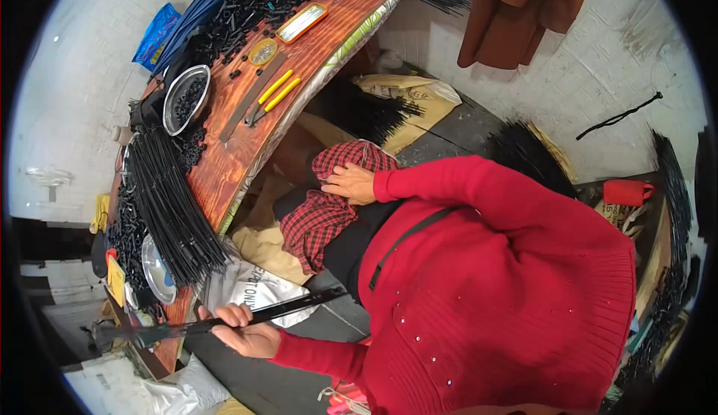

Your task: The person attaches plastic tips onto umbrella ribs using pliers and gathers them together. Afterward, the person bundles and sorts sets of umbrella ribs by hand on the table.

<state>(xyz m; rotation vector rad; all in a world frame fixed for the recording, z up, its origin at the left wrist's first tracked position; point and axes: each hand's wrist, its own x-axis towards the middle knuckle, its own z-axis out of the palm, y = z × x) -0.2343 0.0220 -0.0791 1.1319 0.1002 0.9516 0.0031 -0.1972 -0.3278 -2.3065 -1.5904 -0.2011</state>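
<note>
My left hand (243, 330) is wrapped around a bundle of black cables (292, 306). The bundle stretches from beside my lap out past the table's near corner, where its far end blurs. On the red plaid cloth (321, 224) over my lap lies my right hand (351, 183), fingers resting on the fabric. A thick sheaf of black cables (168, 205) with fittings hangs over the table edge. Yellow-handled pliers (277, 93) lie beside a flat metal strip (254, 97) on the wooden table (329, 33).
A metal bowl (172, 104) holds small black parts, with more heaped around it. A yellow-rimmed tray (301, 23) and a small yellow dish (262, 51) sit farther along. Black bundles (374, 112) lie on sacking on the floor. A white sack (258, 291) lies under the table edge.
</note>
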